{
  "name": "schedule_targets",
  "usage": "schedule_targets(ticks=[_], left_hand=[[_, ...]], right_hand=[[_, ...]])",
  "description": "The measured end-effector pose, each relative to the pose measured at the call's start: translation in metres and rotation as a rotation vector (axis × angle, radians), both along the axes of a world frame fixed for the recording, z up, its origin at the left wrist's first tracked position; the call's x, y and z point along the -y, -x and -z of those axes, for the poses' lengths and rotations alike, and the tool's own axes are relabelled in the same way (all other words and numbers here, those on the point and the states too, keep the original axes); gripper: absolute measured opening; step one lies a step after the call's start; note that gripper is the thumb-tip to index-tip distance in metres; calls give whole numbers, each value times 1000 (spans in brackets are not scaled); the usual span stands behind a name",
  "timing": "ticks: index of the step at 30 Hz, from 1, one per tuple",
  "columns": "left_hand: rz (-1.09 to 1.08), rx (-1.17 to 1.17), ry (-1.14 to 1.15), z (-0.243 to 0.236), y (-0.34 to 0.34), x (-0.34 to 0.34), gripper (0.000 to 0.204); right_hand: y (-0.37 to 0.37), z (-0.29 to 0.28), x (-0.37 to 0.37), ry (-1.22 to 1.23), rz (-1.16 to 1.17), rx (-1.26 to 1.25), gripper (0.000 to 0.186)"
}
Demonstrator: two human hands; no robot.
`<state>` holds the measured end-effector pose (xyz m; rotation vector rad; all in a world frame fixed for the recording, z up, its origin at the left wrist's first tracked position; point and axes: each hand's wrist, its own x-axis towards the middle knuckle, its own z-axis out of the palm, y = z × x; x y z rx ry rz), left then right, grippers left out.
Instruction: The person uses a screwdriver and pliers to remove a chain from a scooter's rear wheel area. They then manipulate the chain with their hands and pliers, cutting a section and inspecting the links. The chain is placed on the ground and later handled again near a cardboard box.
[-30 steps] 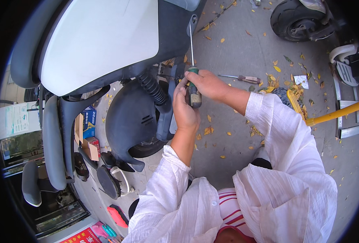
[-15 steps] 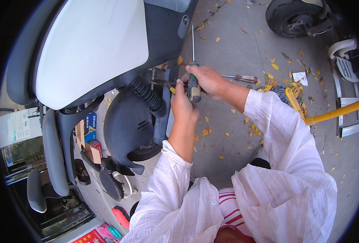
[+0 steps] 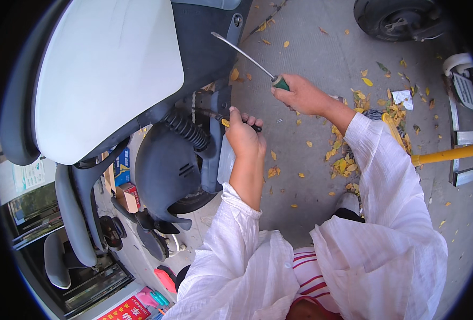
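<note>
My right hand (image 3: 307,95) is closed round the green handle of a screwdriver (image 3: 244,56). Its long metal shaft points up and left, with a flat, slightly bent tip, in the air beside the scooter's dark side panel (image 3: 207,45). My left hand (image 3: 245,136) grips a tool with a yellow-and-black handle (image 3: 225,122), which looks like pliers. The dark metal end of that tool reaches the rear frame of the scooter, near a hanging chain (image 3: 194,105) and the black shock absorber spring (image 3: 186,130). What its jaws touch is too small to make out.
Below the spring is the grey rear mudguard (image 3: 164,165) over the wheel. Left of it stand blue and red boxes (image 3: 121,168). A yellow bar (image 3: 450,154), fallen leaves (image 3: 343,165) and a white paper (image 3: 402,100) lie to the right. Another wheel (image 3: 396,21) is at the far right.
My right hand has moved away from my left, right and slightly up. The screwdriver, upright before, now slants up to the left. My left hand stays on the yellow-and-black tool.
</note>
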<state>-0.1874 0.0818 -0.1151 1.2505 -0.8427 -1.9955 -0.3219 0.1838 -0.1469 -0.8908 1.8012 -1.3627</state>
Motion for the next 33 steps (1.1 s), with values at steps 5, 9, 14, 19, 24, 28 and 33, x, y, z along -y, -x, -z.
schedule_targets(ticks=[5,9,14,19,24,28,33], left_hand=[[12,35,42,17,-5,5,9],[32,-81,-29,15,-11,7,5],[37,-188,-122,3,-16,9,7],[64,-245,-204,-2,-21,13,12],[74,-313,-330,-7,-27,20,17],[88,-310,-353,-11,-29,20,18],[87,-336,-389,-13,-30,21,19]], right_hand=[[-1,10,-27,-130,-11,-377,24],[0,8,-34,10,-54,-527,26],[-8,7,-22,29,-29,-597,21],[-15,-6,-11,-34,-56,-575,21],[-14,-22,-9,-101,-145,-548,21],[-17,-25,-5,-133,-118,-630,22],[-19,-27,-2,-143,-124,-670,24]])
